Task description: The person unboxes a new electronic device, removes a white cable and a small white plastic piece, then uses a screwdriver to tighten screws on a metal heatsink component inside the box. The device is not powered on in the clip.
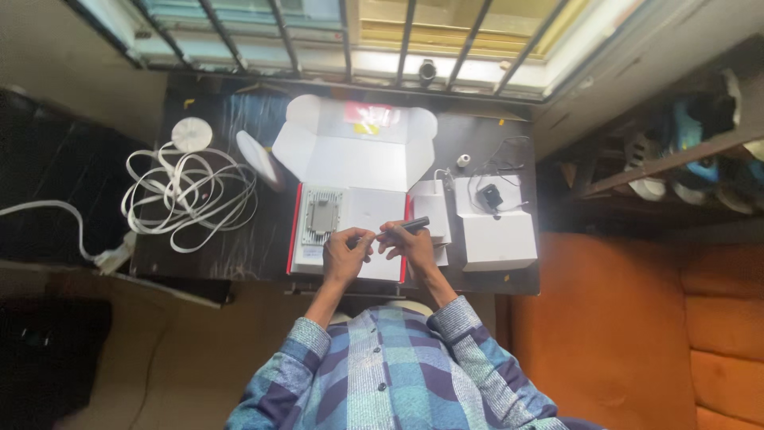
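Observation:
An open white box point(358, 151) with red side edges lies on the dark table point(239, 247), its lid folded back toward the window. A grey rectangular device point(321, 215) sits in the box's left half. My right hand point(412, 245) holds a dark pen-like tool point(406, 228) over the box's lower right part. My left hand point(348, 251) pinches the tool's left tip, fingers closed on it. Both hands meet above the white insert.
A coiled white cable point(187, 195) with a round white disc point(192, 133) lies left. A white box point(497, 235) with a small black adapter point(489, 195) and thin wire stands right. Window bars point(406, 40) run behind. An orange seat point(637, 334) is at the right.

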